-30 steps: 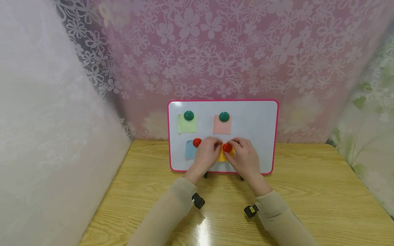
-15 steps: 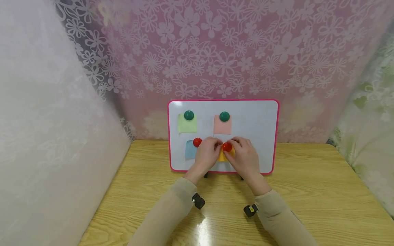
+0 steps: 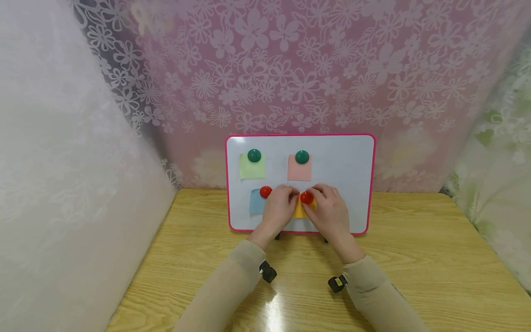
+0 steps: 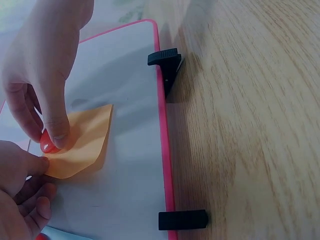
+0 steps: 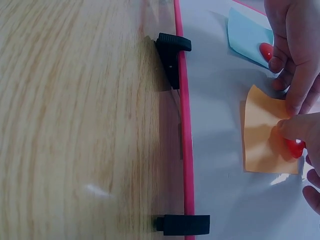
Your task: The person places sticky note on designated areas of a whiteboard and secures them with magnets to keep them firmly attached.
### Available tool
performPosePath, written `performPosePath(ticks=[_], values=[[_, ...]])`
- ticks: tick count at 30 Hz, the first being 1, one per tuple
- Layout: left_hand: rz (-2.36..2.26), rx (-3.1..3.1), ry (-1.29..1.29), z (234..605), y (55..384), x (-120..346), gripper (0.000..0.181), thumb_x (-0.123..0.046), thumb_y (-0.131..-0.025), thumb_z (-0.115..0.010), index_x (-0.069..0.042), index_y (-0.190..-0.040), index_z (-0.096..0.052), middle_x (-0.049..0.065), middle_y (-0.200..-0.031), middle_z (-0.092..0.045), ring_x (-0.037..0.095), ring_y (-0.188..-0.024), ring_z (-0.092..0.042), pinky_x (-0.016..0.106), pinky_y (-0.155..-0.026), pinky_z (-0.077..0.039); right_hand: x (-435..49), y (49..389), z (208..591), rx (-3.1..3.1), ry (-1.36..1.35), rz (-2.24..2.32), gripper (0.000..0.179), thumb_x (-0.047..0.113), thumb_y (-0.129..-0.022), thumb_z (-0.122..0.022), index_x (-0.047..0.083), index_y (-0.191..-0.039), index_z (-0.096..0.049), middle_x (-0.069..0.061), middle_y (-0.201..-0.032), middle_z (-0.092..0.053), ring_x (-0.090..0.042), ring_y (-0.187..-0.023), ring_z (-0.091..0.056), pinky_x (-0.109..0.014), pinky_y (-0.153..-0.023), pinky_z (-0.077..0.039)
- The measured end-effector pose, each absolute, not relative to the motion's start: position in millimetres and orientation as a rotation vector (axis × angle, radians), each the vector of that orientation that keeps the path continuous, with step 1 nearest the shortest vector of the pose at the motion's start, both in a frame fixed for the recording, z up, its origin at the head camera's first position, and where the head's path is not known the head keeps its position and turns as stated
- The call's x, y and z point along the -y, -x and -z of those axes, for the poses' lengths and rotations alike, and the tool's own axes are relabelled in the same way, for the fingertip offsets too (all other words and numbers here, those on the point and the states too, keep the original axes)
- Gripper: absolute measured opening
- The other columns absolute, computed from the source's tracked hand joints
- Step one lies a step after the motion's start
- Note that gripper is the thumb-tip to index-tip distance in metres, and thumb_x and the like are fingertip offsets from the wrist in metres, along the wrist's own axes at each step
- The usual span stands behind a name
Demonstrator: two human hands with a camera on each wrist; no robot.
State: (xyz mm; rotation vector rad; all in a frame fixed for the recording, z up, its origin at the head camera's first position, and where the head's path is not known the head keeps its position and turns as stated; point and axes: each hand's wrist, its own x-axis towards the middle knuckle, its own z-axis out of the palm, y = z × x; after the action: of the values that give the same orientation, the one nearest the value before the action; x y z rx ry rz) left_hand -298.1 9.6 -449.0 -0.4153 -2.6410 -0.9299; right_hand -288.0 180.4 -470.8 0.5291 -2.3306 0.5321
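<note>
A pink-rimmed whiteboard (image 3: pixel 356 184) stands tilted back on the table. My right hand (image 3: pixel 332 213) pinches a round red magnet (image 3: pixel 306 198) between thumb and fingers, over the upper part of an orange sticky note (image 4: pixel 90 132). At the note's upper left corner, my left hand (image 3: pixel 279 207) pinches the paper. The note's lower edge curls away from the board in the left wrist view. Just left of that hand, a blue note (image 3: pixel 256 202) sits under a second red magnet (image 5: pixel 266 50), partly covered by the hand in the head view.
Higher on the board, green magnets hold a light green note (image 3: pixel 252 170) and a pink note (image 3: pixel 299 171). Black feet (image 4: pixel 183 220) support the board's lower edge on the wooden table (image 3: pixel 199 258). A floral curtain (image 3: pixel 290 69) hangs behind.
Both hands stay at the orange note. The red magnet in my right hand shifts only very slightly; the other notes and magnets remain where they were.
</note>
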Motion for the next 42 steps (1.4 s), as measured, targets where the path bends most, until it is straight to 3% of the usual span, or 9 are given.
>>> performPosePath(ticks=[22,42], values=[[0.867,2.605,0.426,453.3,295.7,-9.0,0.013,-0.020,-0.103,-0.076,-0.011,-0.111,-0.080,0.001,-0.106,-0.072,0.014,-0.091,-0.064,0.019,-0.081,-0.056,-184.4,285.0,473.5,2.304,-0.538,-0.533,0.045,0.020,-0.084,-0.094,-0.002,-0.118,-0.075,-0.020,-0.119,-0.068,-0.040,-0.110,-0.063,-0.051,-0.090,-0.060],[0.808,2.520,0.461,466.6,284.7,2.2,0.020,-0.019,-0.102,-0.075,-0.010,-0.120,-0.077,0.003,-0.116,-0.070,0.020,-0.107,-0.065,0.030,-0.093,-0.058,-197.6,277.5,472.9,2.308,-0.563,-0.550,0.042,0.020,-0.084,-0.093,0.000,-0.117,-0.076,-0.020,-0.120,-0.068,-0.040,-0.110,-0.063,-0.052,-0.089,-0.061]])
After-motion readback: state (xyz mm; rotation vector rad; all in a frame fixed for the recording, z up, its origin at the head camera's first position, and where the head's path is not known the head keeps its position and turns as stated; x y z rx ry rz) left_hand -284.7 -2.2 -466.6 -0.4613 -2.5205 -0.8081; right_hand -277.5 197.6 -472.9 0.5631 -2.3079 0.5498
